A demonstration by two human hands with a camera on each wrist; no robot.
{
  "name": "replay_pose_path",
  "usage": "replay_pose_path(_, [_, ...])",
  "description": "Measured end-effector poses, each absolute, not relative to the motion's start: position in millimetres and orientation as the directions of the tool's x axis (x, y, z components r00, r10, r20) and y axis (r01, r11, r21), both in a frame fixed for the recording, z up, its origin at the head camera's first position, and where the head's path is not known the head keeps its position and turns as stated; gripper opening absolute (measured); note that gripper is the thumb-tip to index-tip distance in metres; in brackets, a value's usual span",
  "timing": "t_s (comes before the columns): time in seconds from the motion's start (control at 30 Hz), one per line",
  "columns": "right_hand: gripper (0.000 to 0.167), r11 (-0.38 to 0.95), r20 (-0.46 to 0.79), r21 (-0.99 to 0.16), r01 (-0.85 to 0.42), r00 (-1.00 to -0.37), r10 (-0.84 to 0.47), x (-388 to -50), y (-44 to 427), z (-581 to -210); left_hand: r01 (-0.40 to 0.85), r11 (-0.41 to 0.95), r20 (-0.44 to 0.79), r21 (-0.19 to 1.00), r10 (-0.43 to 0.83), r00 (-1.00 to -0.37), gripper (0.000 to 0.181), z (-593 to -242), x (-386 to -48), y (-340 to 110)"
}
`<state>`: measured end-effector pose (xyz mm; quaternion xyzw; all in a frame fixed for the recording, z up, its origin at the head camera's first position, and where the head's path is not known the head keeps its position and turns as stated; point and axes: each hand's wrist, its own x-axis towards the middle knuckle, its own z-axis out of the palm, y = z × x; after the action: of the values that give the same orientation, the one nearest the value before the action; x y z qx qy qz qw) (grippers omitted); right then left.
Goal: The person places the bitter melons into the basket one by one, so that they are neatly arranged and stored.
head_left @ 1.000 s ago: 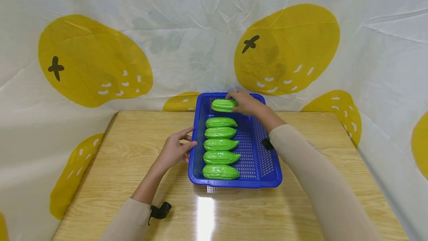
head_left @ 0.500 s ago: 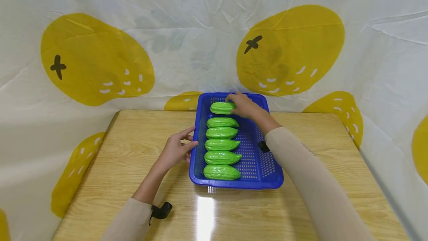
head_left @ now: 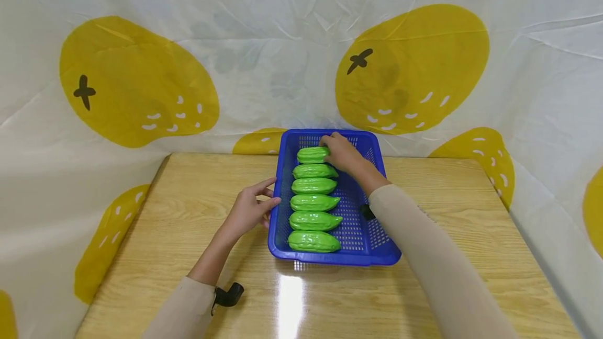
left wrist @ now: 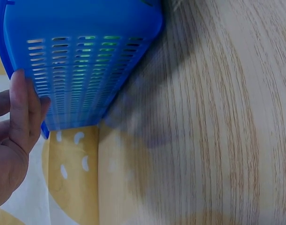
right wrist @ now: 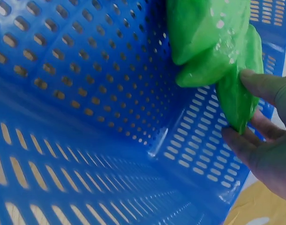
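In the head view, several glossy green bitter melons lie side by side in a column along the left of a blue plastic basket (head_left: 279, 192). My right hand (head_left: 344, 154) pinches the pointed right end of the farthest bitter melon (head_left: 312, 155), between thumb and fingers. The right wrist view shows that tip (right wrist: 241, 103) in the right hand (right wrist: 274, 126). Just nearer lies another bitter melon (head_left: 313, 171). My left hand (head_left: 247, 209) holds the basket's left rim, thumb on top. In the left wrist view, fingers of the left hand (left wrist: 21, 117) reach under the rim.
The basket stands on a wooden table (head_left: 202, 182), close against a white cloth (head_left: 278, 77) with yellow fruit prints. Inside it, the perforated floor (head_left: 350, 218) shows to the right of the bitter melons. A black wrist camera (head_left: 229, 294) sits on the left sleeve.
My right hand has brought the farthest bitter melon down and nearer, up close to the column of others. The left hand keeps its place on the rim.
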<state>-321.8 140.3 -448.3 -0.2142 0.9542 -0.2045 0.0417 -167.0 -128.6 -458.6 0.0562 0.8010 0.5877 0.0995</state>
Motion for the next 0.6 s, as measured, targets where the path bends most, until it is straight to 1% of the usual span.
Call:
replay_pose_path(0.13, [0.038,0.857,0.006,-0.369,-0.36,-0.923,-0.386,-319,137,-448,-0.025,0.298,-0.092,0.954,0.212,-0.973,0.06,-459,-168,-129])
replay_pose_path(0.27, [0.039,0.874,0.028,-0.331,-0.357,-0.929,-0.369,-318,136,-450,-0.023,0.295,-0.09,0.955,0.216,-0.972,0.06,-460,-168,-130])
replay_pose_path(0.6, [0.04,0.826,0.063,-0.433,-0.361,-0.926,-0.372,-324,144,-458,-0.032,0.288,-0.097,0.957,0.212,-0.973,0.06,-460,-168,-129])
